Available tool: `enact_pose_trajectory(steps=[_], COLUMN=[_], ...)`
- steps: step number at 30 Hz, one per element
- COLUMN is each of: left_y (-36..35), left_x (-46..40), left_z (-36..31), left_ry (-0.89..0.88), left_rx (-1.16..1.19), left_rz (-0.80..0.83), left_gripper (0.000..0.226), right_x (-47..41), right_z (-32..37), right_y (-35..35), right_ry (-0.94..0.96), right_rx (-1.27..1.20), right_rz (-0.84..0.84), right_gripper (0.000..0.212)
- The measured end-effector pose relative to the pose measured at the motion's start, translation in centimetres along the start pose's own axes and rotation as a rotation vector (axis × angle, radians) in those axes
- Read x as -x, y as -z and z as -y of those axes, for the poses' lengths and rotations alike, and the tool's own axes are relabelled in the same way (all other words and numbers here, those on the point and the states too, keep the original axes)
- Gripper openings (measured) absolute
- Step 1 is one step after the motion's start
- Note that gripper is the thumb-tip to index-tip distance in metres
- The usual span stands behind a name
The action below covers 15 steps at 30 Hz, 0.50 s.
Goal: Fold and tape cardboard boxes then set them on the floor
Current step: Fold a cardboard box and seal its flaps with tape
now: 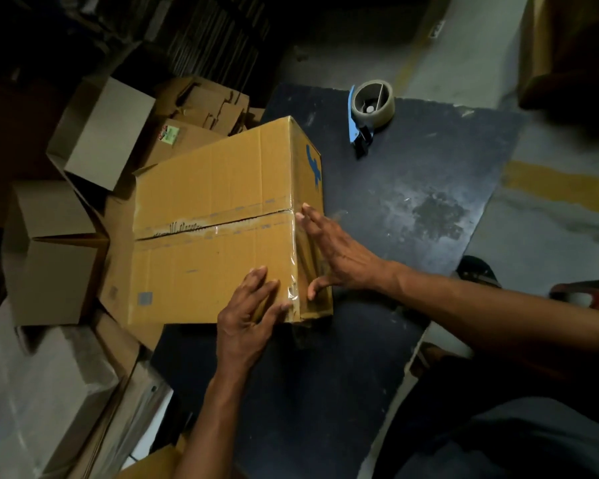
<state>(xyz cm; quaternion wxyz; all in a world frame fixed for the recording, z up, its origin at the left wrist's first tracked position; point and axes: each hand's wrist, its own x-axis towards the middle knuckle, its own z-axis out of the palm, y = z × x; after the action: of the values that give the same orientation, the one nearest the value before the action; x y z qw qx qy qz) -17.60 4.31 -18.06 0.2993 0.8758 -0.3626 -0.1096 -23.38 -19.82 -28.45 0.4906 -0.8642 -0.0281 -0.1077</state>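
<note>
Taped cardboard box (215,223) on dark bench (412,202), left hand (253,312) flat on top, right hand (336,250) flat against its side, tape dispenser (370,108) beyond

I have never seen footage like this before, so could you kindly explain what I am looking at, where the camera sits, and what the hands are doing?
There is no machine here: a person wears a wide-angle camera on the head, looking down at their own two bare hands. The single picture is that head view. A yellow-brown cardboard box rests partly on a dark board, its centre seam already covered with clear tape. The left hand lies flat on the box top near the corner; the right hand presses flat against the taped end face. Neither hand has a grip on anything. A tape dispenser lies untouched on the board. More boxes sit on the floor to the left.
</note>
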Motion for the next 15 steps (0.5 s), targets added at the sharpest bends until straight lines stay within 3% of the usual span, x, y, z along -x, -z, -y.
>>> enact_pose_trajectory(steps=[4, 8, 11, 15], left_y=[1.4, 1.4, 0.9, 0.3], left_x=[0.3, 0.0, 0.0, 0.0], left_z=[0.3, 0.5, 1.3, 2.0], left_ry=[-0.091, -0.341, -0.514, -0.59], left_rx=[-0.101, -0.39, -0.547, -0.683], left_rz=[0.155, 0.068, 0.026, -0.012], left_gripper=[0.065, 0.072, 0.064, 0.061], right_x=[0.7, 0.9, 1.2, 1.5], right_z=[0.8, 1.7, 1.5, 1.0], right_y=[0.5, 0.6, 0.2, 0.1], right_ry=[-0.042, -0.081, -0.104, -0.133], right_rx=[-0.043, -0.074, -0.064, -0.067], right_rz=[-0.024, -0.037, -0.013, -0.024], right_gripper=[0.119, 0.109, 0.104, 0.1])
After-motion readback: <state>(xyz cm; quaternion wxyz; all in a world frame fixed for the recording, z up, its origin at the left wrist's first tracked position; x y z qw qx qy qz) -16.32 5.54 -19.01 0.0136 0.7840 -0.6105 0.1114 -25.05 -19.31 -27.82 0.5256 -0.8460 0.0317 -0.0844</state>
